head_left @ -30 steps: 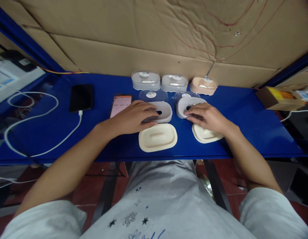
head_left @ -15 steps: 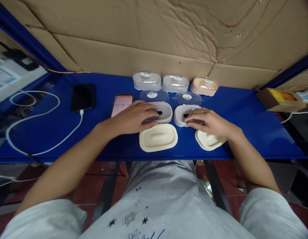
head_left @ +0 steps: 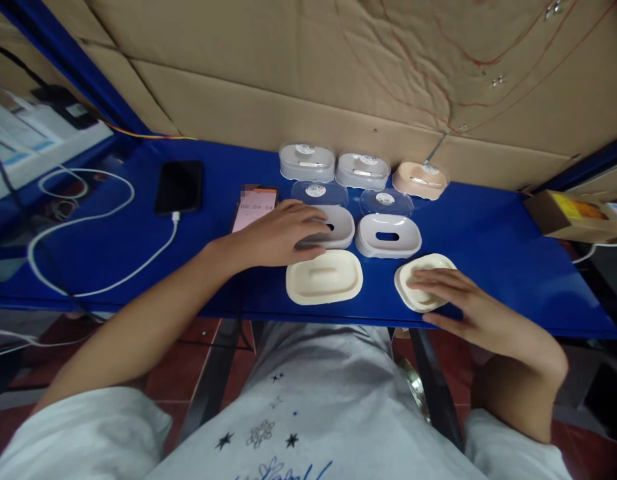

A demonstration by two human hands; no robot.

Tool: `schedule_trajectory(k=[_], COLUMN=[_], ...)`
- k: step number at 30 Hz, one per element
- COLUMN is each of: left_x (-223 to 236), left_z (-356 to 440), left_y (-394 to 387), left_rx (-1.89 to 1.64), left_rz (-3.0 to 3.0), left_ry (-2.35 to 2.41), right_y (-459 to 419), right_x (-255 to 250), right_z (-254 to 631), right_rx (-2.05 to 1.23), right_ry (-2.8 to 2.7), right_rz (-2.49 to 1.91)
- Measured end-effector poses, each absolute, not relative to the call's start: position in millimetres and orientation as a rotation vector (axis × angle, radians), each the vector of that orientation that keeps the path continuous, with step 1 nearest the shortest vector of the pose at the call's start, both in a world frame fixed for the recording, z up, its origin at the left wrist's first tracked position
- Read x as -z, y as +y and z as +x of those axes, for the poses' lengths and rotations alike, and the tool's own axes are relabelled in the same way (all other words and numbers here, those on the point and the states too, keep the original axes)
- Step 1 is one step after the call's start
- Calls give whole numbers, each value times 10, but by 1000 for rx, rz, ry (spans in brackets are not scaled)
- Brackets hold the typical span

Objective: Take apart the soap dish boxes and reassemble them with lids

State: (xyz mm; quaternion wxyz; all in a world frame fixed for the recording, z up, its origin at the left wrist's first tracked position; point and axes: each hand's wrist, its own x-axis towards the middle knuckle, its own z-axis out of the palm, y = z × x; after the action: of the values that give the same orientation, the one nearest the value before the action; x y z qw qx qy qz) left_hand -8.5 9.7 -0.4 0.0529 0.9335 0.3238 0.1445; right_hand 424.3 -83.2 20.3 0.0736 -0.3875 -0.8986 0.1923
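My left hand (head_left: 288, 232) lies over the left end of a pale grey oval soap box base (head_left: 346, 233). Its fingers are spread and straight, the thumb at the near side, and they hide part of the slot. A cream oval tray (head_left: 324, 279) with a raised middle ridge lies just in front. To the right stands a second grey base (head_left: 388, 241), its dark slot fully visible. My right hand (head_left: 456, 300) is open over another cream tray (head_left: 411, 293), fingertips on or just above it, thumb apart at the near edge.
Two clear lids (head_left: 319, 192) (head_left: 386, 201) lie behind the bases. Farther back stand two grey covered boxes (head_left: 307, 162) (head_left: 362, 171) and a peach one (head_left: 420, 179). A timer phone (head_left: 253, 207), a cabled black phone (head_left: 178, 188) and a cardboard box (head_left: 563, 213) flank them.
My right hand has left the right grey base and moved toward me and right, over the cream tray. My left hand stays at the left base. The view has shifted slightly.
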Motion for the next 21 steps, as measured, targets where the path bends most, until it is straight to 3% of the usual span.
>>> schedule_trajectory(k=[6,11,16,21], left_x=[-130,-200,-47,193], left_z=[-52,89,191,134], left_y=[-7,-641,-1328,-1464], left_rx=[-474,-541,-453,-606], left_rz=[2832,2938,3001,2894], left_ry=[915,1095,1302,1462], right_y=[-918,-896,-581,18], right_x=[-101,-288,-504,-304], right_z=[3777,3630,3326,2757], right_rx=[-530,-413,-245,-117], right_ry=[-2760,-2703,-2700,-2785], right_rz=[-1091,-1065,-841,-652])
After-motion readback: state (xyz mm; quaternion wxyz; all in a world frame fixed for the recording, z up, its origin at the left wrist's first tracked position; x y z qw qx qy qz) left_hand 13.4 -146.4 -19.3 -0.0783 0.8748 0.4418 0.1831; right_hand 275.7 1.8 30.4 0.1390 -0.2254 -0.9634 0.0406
